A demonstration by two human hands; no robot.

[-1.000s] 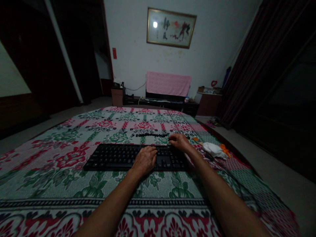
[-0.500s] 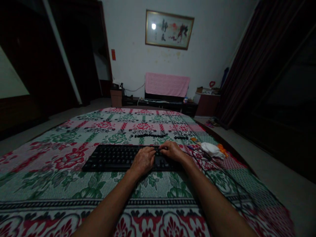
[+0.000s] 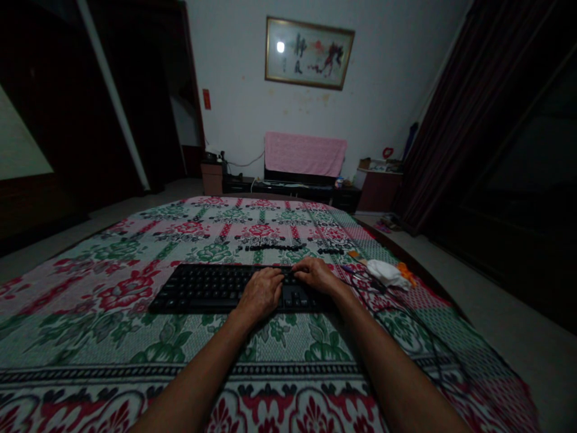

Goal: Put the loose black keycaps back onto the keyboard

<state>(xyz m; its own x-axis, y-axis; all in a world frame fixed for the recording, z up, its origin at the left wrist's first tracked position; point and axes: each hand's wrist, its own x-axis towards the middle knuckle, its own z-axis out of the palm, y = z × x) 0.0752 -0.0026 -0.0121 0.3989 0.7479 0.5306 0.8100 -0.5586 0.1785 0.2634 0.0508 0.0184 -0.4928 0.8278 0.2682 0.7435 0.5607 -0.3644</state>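
Observation:
A black keyboard lies flat across the patterned cloth, its right part beneath my hands. My left hand rests on it right of the middle, fingers stretched forward over the keys, holding nothing that I can see. Beside it, at the keyboard's upper right, my right hand has its thumb and fingers pinched close to the keys. What sits between those fingertips is too small and dark to make out. Beyond the keyboard runs a row of small black keycaps, with a shorter group of keycaps to its right.
On the right lie a crumpled white cloth or bag, an orange item, a brush-like tool and dark cable loops. The flowered tablecloth covers the table. Further back stands a low cabinet.
Little differs. My right hand has shifted very slightly at the keyboard's upper right; my left hand stays in place on the keys.

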